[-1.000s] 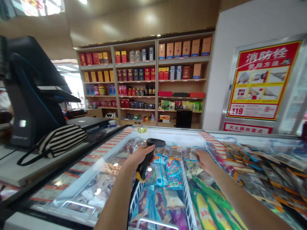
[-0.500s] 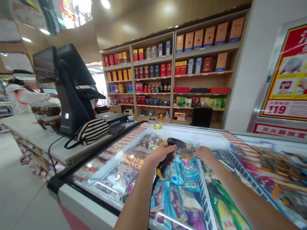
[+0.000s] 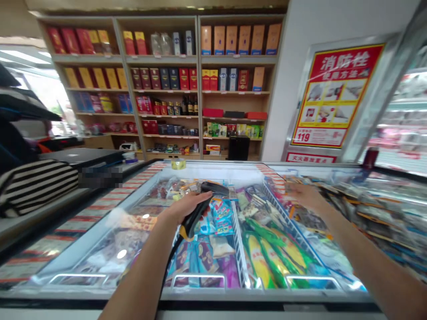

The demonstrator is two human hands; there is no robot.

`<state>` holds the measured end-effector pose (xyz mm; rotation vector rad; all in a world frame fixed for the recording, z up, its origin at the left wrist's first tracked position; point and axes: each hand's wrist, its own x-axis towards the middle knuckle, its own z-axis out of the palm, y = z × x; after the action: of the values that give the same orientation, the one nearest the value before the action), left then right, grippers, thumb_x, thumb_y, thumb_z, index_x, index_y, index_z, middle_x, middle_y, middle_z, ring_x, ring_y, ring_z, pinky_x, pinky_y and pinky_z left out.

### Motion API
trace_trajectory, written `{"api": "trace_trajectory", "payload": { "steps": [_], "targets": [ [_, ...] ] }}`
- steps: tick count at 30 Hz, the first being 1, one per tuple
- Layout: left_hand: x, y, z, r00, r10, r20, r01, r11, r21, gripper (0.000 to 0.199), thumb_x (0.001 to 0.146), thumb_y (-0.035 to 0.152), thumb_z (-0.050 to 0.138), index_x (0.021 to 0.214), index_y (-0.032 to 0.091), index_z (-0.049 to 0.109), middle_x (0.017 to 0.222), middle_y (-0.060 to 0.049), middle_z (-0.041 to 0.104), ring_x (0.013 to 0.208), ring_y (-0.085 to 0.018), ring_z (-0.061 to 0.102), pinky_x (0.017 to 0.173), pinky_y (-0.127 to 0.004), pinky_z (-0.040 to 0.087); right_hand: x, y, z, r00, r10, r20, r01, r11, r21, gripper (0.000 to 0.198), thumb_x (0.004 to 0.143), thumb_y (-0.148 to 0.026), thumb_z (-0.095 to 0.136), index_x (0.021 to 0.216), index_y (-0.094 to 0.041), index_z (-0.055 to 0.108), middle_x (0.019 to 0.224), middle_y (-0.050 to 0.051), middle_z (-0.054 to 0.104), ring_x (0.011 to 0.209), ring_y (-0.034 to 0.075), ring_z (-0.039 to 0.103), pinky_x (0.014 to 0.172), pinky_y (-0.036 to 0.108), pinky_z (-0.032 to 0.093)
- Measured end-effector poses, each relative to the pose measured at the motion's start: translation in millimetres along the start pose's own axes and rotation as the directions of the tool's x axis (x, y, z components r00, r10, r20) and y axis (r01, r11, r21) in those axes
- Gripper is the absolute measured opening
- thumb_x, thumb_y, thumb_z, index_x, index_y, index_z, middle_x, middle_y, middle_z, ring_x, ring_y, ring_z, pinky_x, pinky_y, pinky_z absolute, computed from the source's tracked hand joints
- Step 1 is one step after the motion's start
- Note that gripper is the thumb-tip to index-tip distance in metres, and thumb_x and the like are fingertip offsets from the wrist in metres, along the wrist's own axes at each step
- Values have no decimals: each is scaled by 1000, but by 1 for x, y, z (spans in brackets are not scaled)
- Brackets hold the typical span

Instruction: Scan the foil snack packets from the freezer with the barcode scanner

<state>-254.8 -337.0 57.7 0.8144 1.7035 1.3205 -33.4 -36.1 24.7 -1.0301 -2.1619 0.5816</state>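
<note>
My left hand (image 3: 190, 205) is wrapped round the handle of a black barcode scanner (image 3: 196, 211), whose head points to the right. The scanner's cable runs down along my left forearm. Below it, through the glass of a chest freezer (image 3: 230, 171), lie blue ice-cream packets (image 3: 222, 215) in a wire basket. My right hand (image 3: 302, 195) reaches out over the left edge of a pile of dark packets (image 3: 373, 209). Motion smears its fingers, and I cannot make out anything in them.
A roll of tape (image 3: 178, 164) stands on the freezer's far edge. Green-and-yellow corn-shaped packets (image 3: 267, 253) lie in the freezer's right part. A striped bag (image 3: 36, 184) rests on the counter at left. Shelves of boxes (image 3: 167, 80) and a dark can (image 3: 370, 158) are farther off.
The view has swung right. My right hand has moved from close beside the scanner's head to the packet pile on the right. My left hand still grips the scanner.
</note>
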Motion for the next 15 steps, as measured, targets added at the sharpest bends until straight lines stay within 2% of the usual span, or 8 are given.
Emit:
{"api": "trace_trajectory", "payload": {
  "steps": [2, 4, 6, 8, 11, 15],
  "targets": [
    [1, 1, 4, 998, -1, 58, 0, 1000, 17, 42, 64, 55, 55, 67, 13, 51, 52, -1, 54, 44, -10, 48, 45, -23, 37, -11, 10, -20, 998, 9, 63, 0, 990, -139, 12, 54, -28, 65, 50, -17, 61, 51, 5, 60, 59, 22, 58, 56, 29, 38],
    [1, 2, 9, 994, 9, 109, -13, 1000, 29, 42, 65, 55, 53, 65, 13, 51, 53, -1, 54, 44, -9, 48, 45, -22, 37, -22, 17, -28, 990, 16, 139, 22, 964, -264, 15, 56, -31, 63, 52, -16, 62, 53, 6, 62, 59, 23, 58, 54, 28, 36],
    [1, 2, 13, 991, 18, 131, -22, 999, 34, 42, 66, 55, 52, 66, 13, 51, 53, -1, 54, 44, -9, 48, 44, -21, 37, -31, 23, -28, 975, 21, 223, 79, 899, -431, 18, 61, -33, 59, 61, -16, 64, 63, 9, 65, 63, 24, 60, 55, 28, 36],
    [1, 1, 16, 992, 9, 128, -14, 999, 40, 41, 66, 54, 53, 67, 14, 51, 53, 0, 54, 45, -9, 48, 44, -21, 36, -36, 27, -22, 970, 22, 243, 117, 832, -542, 26, 63, -37, 57, 74, -15, 65, 74, 12, 67, 70, 25, 61, 57, 29, 38],
    [1, 0, 19, 994, -11, 108, 6, 999, 47, 40, 64, 54, 55, 70, 14, 50, 55, 0, 55, 45, -9, 48, 43, -21, 36, -35, 32, -10, 980, 7, 198, 109, 815, -569, 40, 58, -42, 61, 86, -14, 63, 81, 14, 67, 77, 27, 61, 61, 30, 40],
    [2, -1, 20, 994, -20, 105, 14, 998, 56, 41, 63, 55, 55, 68, 14, 50, 53, 0, 54, 44, -9, 47, 43, -21, 36, -26, 31, 7, 995, -12, 97, 57, 881, -470, 45, 53, -42, 64, 87, -13, 62, 84, 14, 66, 82, 28, 60, 65, 31, 42]
  ]
}}
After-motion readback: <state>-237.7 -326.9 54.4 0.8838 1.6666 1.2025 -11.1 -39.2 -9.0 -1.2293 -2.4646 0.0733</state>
